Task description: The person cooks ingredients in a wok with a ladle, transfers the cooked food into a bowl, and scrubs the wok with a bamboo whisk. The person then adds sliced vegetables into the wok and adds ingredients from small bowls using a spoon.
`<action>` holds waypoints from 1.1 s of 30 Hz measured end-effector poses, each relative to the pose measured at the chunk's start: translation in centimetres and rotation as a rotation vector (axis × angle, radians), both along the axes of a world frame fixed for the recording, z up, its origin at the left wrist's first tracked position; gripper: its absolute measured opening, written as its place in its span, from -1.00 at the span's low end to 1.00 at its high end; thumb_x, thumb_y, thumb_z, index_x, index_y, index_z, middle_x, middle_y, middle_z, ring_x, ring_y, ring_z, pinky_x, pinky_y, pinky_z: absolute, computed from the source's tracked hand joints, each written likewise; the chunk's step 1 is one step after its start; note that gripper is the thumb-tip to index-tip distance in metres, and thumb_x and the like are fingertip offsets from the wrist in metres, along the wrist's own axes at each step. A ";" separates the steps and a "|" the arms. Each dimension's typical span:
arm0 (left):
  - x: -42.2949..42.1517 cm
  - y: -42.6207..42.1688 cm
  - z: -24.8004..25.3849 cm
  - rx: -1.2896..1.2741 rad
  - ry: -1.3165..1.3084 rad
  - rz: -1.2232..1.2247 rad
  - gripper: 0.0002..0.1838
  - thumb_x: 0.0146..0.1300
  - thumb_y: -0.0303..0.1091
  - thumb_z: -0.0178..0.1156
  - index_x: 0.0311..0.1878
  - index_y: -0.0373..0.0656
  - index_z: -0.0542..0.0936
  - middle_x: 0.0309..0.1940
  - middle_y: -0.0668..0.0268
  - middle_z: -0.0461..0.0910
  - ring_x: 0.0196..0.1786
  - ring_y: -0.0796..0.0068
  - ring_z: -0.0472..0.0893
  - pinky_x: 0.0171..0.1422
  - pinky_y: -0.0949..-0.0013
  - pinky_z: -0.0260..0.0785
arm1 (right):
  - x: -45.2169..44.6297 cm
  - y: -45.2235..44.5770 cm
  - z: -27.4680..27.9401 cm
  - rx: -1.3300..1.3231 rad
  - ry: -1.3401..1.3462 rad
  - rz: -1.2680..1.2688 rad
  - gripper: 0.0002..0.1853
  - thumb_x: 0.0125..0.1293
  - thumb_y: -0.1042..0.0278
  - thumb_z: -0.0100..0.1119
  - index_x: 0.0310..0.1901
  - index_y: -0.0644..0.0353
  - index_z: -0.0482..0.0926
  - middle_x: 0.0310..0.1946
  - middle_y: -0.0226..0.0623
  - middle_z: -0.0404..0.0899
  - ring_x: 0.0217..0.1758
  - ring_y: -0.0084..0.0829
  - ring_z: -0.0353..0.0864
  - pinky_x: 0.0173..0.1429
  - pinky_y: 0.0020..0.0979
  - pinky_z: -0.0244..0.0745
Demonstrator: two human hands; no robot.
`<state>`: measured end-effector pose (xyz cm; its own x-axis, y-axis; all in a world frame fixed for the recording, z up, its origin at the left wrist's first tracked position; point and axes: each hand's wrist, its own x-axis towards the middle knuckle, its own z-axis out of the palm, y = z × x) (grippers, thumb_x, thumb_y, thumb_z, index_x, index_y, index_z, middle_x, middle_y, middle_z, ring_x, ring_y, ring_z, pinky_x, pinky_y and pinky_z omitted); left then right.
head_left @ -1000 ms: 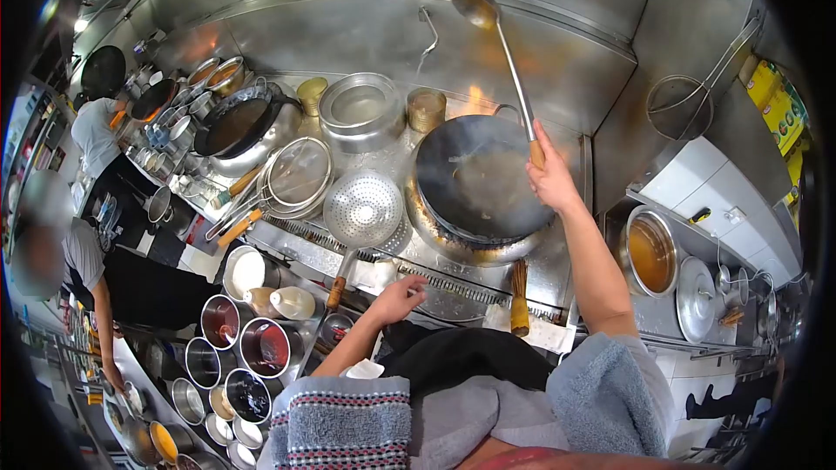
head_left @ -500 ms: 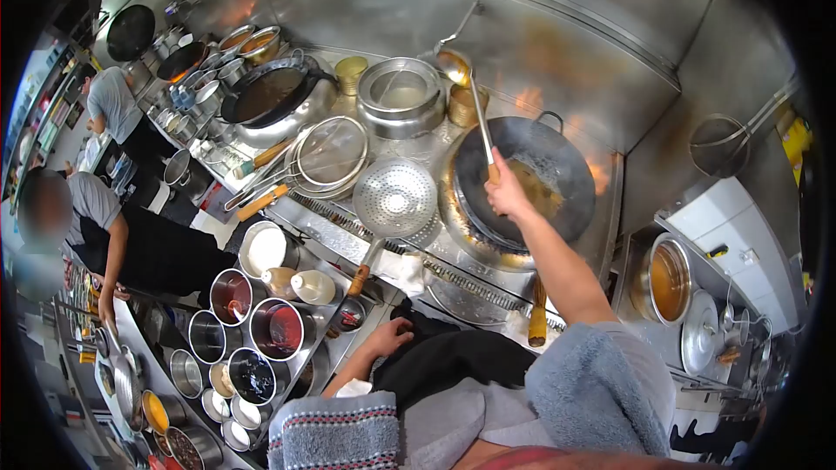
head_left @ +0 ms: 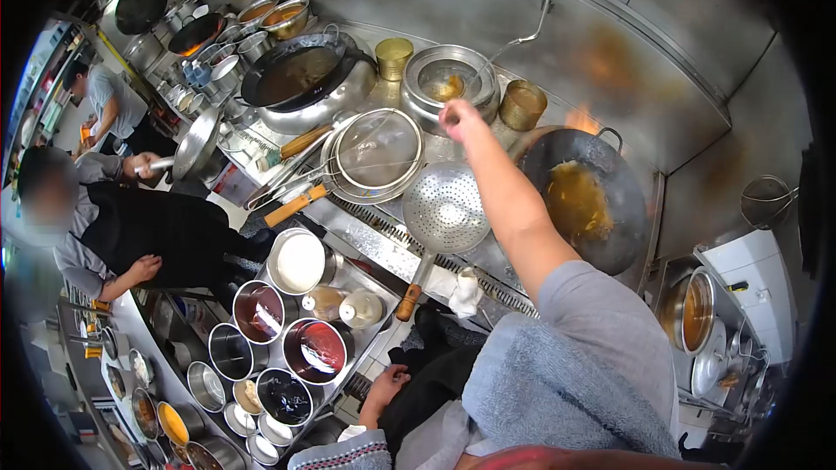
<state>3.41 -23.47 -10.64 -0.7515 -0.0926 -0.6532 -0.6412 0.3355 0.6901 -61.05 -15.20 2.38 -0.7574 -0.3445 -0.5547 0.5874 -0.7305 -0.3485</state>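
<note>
My right hand [head_left: 464, 121] reaches over the stove, closed on a ladle [head_left: 448, 87] whose handle is mostly hidden behind the fist. Yellow-brown food shows in the ladle's bowl, inside the rim of a round metal pot [head_left: 424, 59]. Below my forearm sits a large black wok [head_left: 623, 200] with yellowish liquid and pieces in it; flames show behind it. Down by my black apron [head_left: 435, 374], my left hand [head_left: 387, 387] hangs with curled fingers, and nothing shows in it. A perforated strainer [head_left: 447, 209] lies left of my forearm.
A curved spout [head_left: 533, 30] reaches over the pot. Wire strainers [head_left: 379, 148] and a second wok [head_left: 296, 74] lie left. Sauce pots [head_left: 315, 350] stand on a cart at lower left. Nearby, a co-worker [head_left: 148, 218] holds a metal pan [head_left: 198, 144].
My right hand has swung left from the wok towards the metal pot, bringing the ladle's bowl over it. My view has shifted right. The co-worker now has a pan raised.
</note>
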 end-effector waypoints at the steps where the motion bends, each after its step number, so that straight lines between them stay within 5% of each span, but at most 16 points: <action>1: -1.0 -0.5 1.3 -0.012 0.007 -0.019 -0.55 0.24 -0.09 0.27 0.14 -0.09 0.57 -0.08 0.11 0.67 0.02 0.19 0.64 0.13 0.23 0.45 | 0.2 1.1 0.6 -0.215 0.076 -0.039 -0.91 0.15 0.64 -0.03 -0.44 0.24 0.33 -0.66 -0.33 0.30 -0.65 -0.42 0.36 -0.61 -0.45 0.30; 2: -1.5 -0.8 1.2 -0.010 0.009 -0.028 -0.55 0.24 -0.09 0.27 0.14 -0.09 0.57 -0.08 0.11 0.67 0.02 0.19 0.64 0.13 0.23 0.45 | 0.3 2.3 1.2 -0.428 0.160 -0.081 -0.80 0.14 0.63 -0.03 -0.58 0.17 0.29 -0.67 -0.29 0.34 -0.61 -0.42 0.39 -0.57 -0.45 0.38; 4: -3.0 -1.6 0.8 -0.035 0.041 -0.129 -0.55 0.25 -0.08 0.23 0.15 -0.08 0.56 -0.10 0.09 0.67 -0.01 0.16 0.65 0.11 0.22 0.46 | 1.9 3.5 1.8 -0.378 0.230 -0.182 -0.86 0.16 0.60 -0.02 -0.51 0.24 0.31 -0.64 -0.32 0.31 -0.60 -0.47 0.37 -0.49 -0.53 0.43; 6: -5.6 -1.6 2.7 -0.065 0.077 -0.217 -0.54 0.28 -0.06 0.20 0.16 -0.08 0.55 -0.12 0.08 0.67 -0.05 0.15 0.66 0.07 0.20 0.47 | 3.9 6.0 2.7 -0.715 0.047 0.032 -0.88 0.16 0.61 -0.01 -0.48 0.29 0.29 -0.59 -0.33 0.29 -0.59 -0.51 0.37 -0.47 -0.56 0.46; 8: -9.0 -1.2 6.4 -0.034 0.001 -0.306 -0.55 0.29 -0.07 0.18 0.16 -0.08 0.55 -0.15 0.07 0.68 -0.08 0.15 0.67 0.03 0.19 0.47 | 6.8 8.9 4.0 -0.771 0.078 -0.003 -0.88 0.18 0.60 0.00 -0.42 0.33 0.27 -0.49 -0.30 0.31 -0.58 -0.54 0.39 -0.47 -0.58 0.46; 10: -11.7 -0.4 7.4 -0.062 0.102 -0.385 -0.61 0.30 -0.24 0.22 0.14 -0.19 0.55 -0.15 0.14 0.69 -0.16 0.30 0.70 -0.03 0.26 0.50 | 10.4 12.5 6.6 -0.835 0.111 0.018 -0.87 0.22 0.60 0.02 -0.36 0.35 0.26 -0.42 -0.27 0.32 -0.56 -0.55 0.42 -0.47 -0.59 0.48; 14: -17.3 2.0 8.0 0.039 0.308 -0.559 -0.62 0.32 -0.24 0.21 0.15 -0.17 0.54 -0.20 0.15 0.68 -0.17 0.34 0.69 -0.08 0.31 0.50 | 17.5 20.7 10.3 -0.679 0.290 0.051 -0.83 0.31 0.53 0.04 -0.23 0.46 0.29 -0.35 -0.27 0.33 -0.53 -0.61 0.45 -0.47 -0.60 0.47; 16: -20.1 3.7 7.7 0.056 0.425 -0.622 -0.64 0.35 -0.26 0.20 0.16 -0.17 0.53 -0.14 0.16 0.67 -0.13 0.34 0.68 -0.03 0.32 0.50 | 20.7 24.8 11.5 -0.676 0.282 0.037 -0.82 0.32 0.55 0.03 -0.11 0.36 0.29 -0.33 -0.26 0.35 -0.48 -0.59 0.45 -0.47 -0.58 0.44; 19: -24.6 7.7 12.0 -0.009 0.434 -0.703 -0.58 0.31 -0.19 0.24 0.18 -0.11 0.52 -0.10 0.09 0.66 -0.09 0.24 0.67 0.03 0.24 0.50 | 25.2 30.5 12.8 -0.322 0.343 0.035 -0.58 0.27 0.64 0.01 0.09 -0.01 0.23 -0.31 -0.25 0.37 -0.42 -0.55 0.45 -0.44 -0.56 0.37; 23: -28.1 14.9 16.8 0.143 0.572 -0.729 -0.53 0.29 -0.32 0.22 0.25 -0.16 0.45 -0.15 0.07 0.66 -0.18 0.24 0.69 -0.04 0.23 0.52 | 31.5 35.4 16.1 -0.052 0.181 -0.139 -0.74 0.24 0.64 0.01 -0.08 0.14 0.30 -0.36 -0.29 0.37 -0.44 -0.58 0.45 -0.44 -0.58 0.38; 27: -29.2 24.7 19.2 0.151 0.804 -0.657 -0.40 0.18 -0.43 0.27 0.32 -0.08 0.37 0.12 0.05 0.48 0.17 0.18 0.53 0.20 0.25 0.39 | 35.7 39.3 13.1 -0.196 0.084 -0.142 -0.89 0.22 0.60 0.04 -0.39 0.18 0.36 -0.44 -0.39 0.34 -0.46 -0.62 0.44 -0.44 -0.62 0.42; 28: -29.5 27.5 18.9 0.147 0.801 -0.665 -0.40 0.18 -0.43 0.27 0.32 -0.08 0.37 0.12 0.05 0.48 0.17 0.18 0.53 0.20 0.25 0.39 | 36.9 39.7 11.9 -0.214 0.077 -0.168 -0.92 0.24 0.60 0.03 -0.28 0.20 0.39 -0.42 -0.35 0.37 -0.48 -0.59 0.44 -0.44 -0.62 0.42; 30: -30.1 31.9 17.4 0.027 1.253 -0.524 -0.36 0.09 -0.42 0.33 0.29 -0.05 0.40 0.18 0.02 0.39 0.18 0.00 0.44 0.23 0.18 0.35 | 39.8 38.8 11.0 -0.058 0.006 -0.298 -0.80 0.27 0.53 0.08 -0.07 0.17 0.44 -0.41 -0.32 0.43 -0.49 -0.54 0.46 -0.44 -0.58 0.42; 31: -30.7 33.0 16.5 0.023 1.242 -0.534 -0.36 0.09 -0.42 0.33 0.29 -0.05 0.40 0.18 0.02 0.39 0.18 0.00 0.44 0.23 0.18 0.35 | 41.7 38.4 11.4 0.093 0.079 -0.239 -0.62 0.38 0.34 0.07 0.22 0.07 0.39 -0.45 -0.32 0.47 -0.49 -0.49 0.48 -0.45 -0.53 0.44; 33: -31.8 34.8 14.6 -0.068 1.401 -0.617 -0.41 0.08 -0.41 0.35 0.24 -0.02 0.45 0.22 0.01 0.34 0.21 -0.09 0.39 0.29 0.13 0.30 | 44.3 41.2 7.9 0.095 0.236 -0.053 -0.56 0.42 0.21 0.04 0.29 0.06 0.35 -0.48 -0.34 0.48 -0.49 -0.49 0.49 -0.46 -0.49 0.44</action>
